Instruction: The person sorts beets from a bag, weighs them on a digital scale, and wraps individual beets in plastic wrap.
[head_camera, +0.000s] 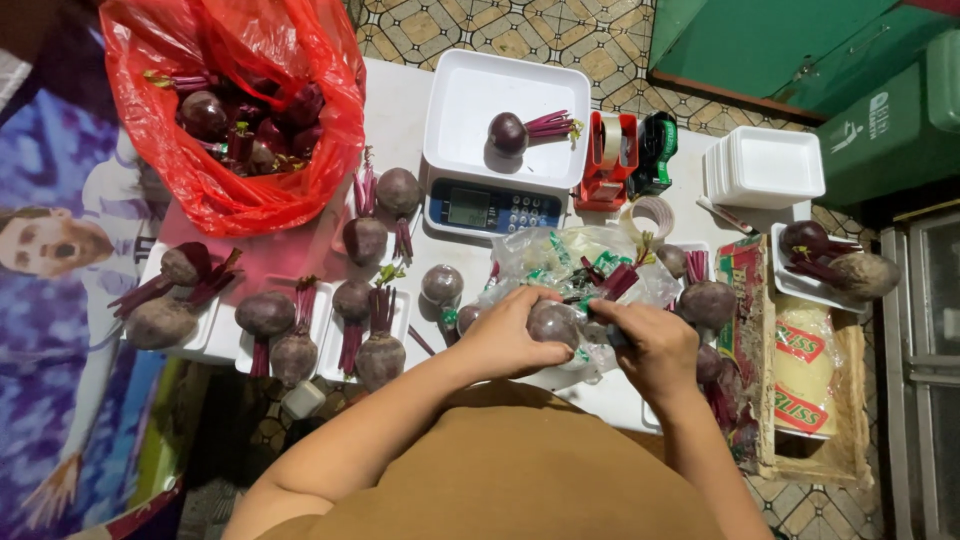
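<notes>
**Both hands close on one beetroot at the near edge of the table**

A round, dark purple beetroot (553, 322) sits between the person's two hands, near the centre of the white table (400, 100) and close to its near edge. The left hand (505, 335) cups it from the left, fingers curled over its top. The right hand (650, 345) meets it from the right, its fingers closed on the clear plastic wrap (560, 255) with green print and on the red stems that run off to the far right. The beetroot's long axis therefore lies roughly left to right, bulb toward the left hand, stems toward the right. Both hands touch it; neither is nearer.

Room is tight. White foam trays of beetroots (325, 335) crowd the left, and more loose beetroots (708, 303) and a cardboard box (800, 380) hem the right. Just beyond the wrap stands a white digital scale (500, 140) bearing a single beetroot, with a red tape dispenser (608, 155) beside it. A red plastic bag (240, 110) of beetroots fills the far left. The only open way is toward the person's body.
</notes>
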